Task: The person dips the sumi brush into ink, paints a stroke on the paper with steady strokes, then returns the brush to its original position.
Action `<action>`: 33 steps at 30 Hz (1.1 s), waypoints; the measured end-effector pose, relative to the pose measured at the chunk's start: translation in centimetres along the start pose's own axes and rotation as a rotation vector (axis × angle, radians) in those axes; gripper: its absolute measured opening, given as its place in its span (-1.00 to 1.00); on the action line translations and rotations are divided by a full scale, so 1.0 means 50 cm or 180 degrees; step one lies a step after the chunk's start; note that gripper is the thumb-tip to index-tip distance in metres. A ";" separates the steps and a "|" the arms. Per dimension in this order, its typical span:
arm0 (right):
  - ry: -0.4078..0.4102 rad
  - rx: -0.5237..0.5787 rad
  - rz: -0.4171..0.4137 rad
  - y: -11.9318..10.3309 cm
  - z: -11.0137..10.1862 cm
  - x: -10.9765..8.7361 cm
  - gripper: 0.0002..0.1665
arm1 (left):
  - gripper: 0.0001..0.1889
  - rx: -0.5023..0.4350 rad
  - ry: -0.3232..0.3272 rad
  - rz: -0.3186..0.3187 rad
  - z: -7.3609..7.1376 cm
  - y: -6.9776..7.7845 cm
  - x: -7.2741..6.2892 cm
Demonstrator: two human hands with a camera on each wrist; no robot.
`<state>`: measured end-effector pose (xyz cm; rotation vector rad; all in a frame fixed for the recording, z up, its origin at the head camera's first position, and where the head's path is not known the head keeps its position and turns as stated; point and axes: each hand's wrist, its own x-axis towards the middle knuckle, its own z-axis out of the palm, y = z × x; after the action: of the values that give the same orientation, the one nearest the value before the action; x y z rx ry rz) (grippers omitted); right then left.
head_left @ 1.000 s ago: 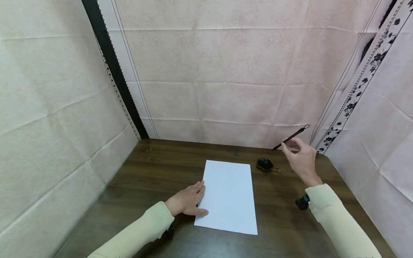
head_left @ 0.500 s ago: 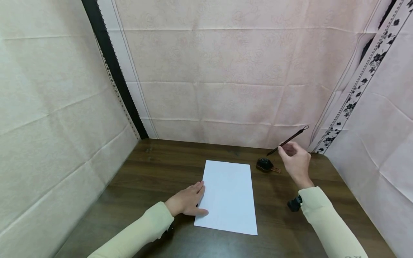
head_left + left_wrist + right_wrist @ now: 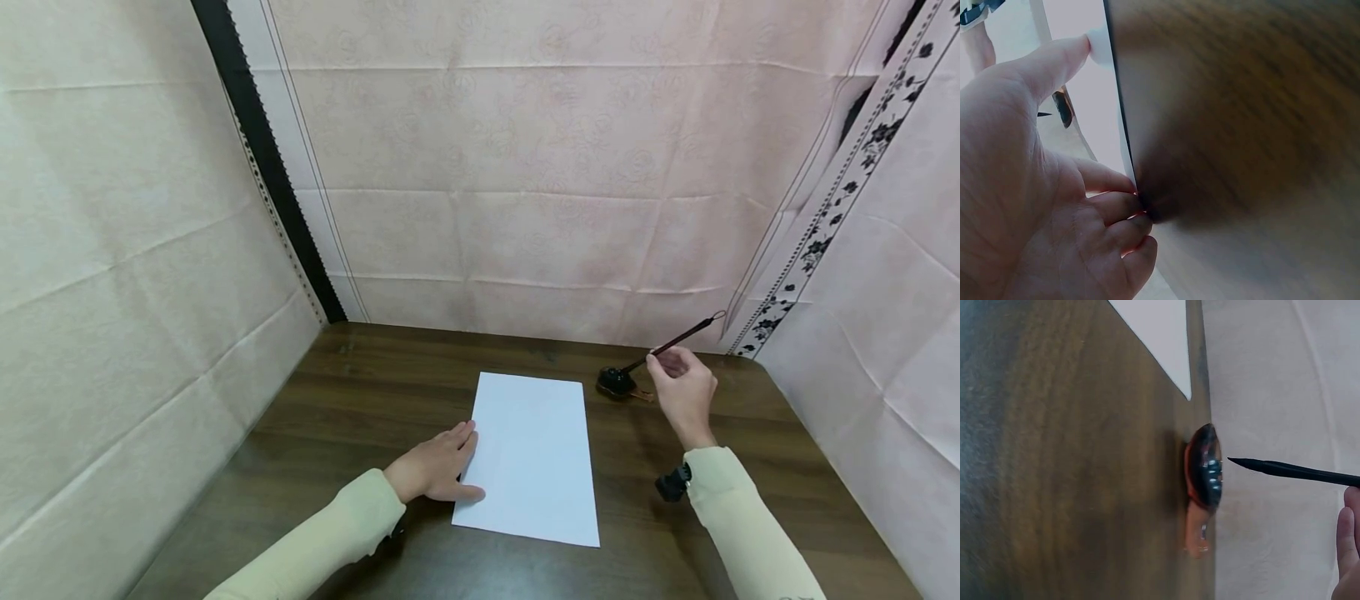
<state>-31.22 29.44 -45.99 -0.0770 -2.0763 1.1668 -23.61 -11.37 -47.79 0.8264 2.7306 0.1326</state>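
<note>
A sheet of white paper (image 3: 528, 462) lies on the wooden table. My left hand (image 3: 435, 467) rests flat with its fingers and thumb on the sheet's left edge; the left wrist view shows the thumb (image 3: 1063, 62) pressing the paper. My right hand (image 3: 684, 392) pinches a dark calligraphy brush (image 3: 678, 339) by its shaft, the loop end tilted up to the right. Its pointed tip reaches a small glossy black ink dish (image 3: 617, 382) with a brown base and handle in the head view. From the right wrist, a gap shows between the brush tip (image 3: 1241, 462) and the dish (image 3: 1204, 465).
Pale cloth hangs behind the table (image 3: 360, 500) and along both sides. A black strip (image 3: 277, 183) runs down the left corner of the cloth, and a floral border (image 3: 813, 242) down the right. The ink dish stands right of the paper, near the table's back edge.
My right hand has moved left and down with the brush, bringing its tip from above and right of the ink dish to the dish. The left hand and the paper have stayed put.
</note>
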 end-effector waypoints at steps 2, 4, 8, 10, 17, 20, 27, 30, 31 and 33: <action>0.0026 -0.0014 0.0055 0.008 0.003 -0.005 -0.79 | 0.02 0.0004 0.0002 0.0001 0.000 0.000 0.001; 0.0051 -0.0016 0.0092 0.014 0.005 -0.009 -0.80 | 0.03 0.0000 0.0002 0.0000 0.001 -0.001 0.001; 0.0099 -0.0001 0.0163 0.026 0.009 -0.016 -0.82 | 0.03 -0.0006 0.0001 -0.0003 0.002 -0.001 0.002; 0.0114 0.0017 0.0190 0.032 0.011 -0.018 -0.81 | 0.04 0.0001 -0.0005 -0.0009 0.003 -0.001 0.003; 0.0092 -0.0058 0.0305 0.048 0.018 -0.027 -0.80 | 0.04 0.0001 -0.0004 -0.0013 0.002 -0.003 0.004; 0.0039 -0.0094 0.0328 0.048 0.019 -0.033 -0.80 | 0.04 -0.0001 -0.0003 -0.0010 0.002 -0.003 0.004; 0.0026 -0.0045 0.0314 0.052 0.022 -0.038 -0.79 | 0.05 -0.0009 -0.0021 -0.0017 0.000 -0.001 0.002; 0.0039 -0.0023 0.0288 0.053 0.023 -0.036 -0.80 | 0.05 -0.0003 -0.0020 -0.0024 0.000 -0.001 0.002; 0.0044 -0.0018 0.0283 0.053 0.022 -0.035 -0.80 | 0.05 -0.0007 -0.0024 -0.0023 0.000 -0.001 0.002; 0.0065 0.0009 0.0263 0.053 0.021 -0.032 -0.81 | 0.05 -0.0012 -0.0028 -0.0023 -0.001 -0.001 0.002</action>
<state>-31.48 29.62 -49.24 -0.1739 -2.0705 1.2135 -23.74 -11.36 -47.80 0.8141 2.7239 0.1321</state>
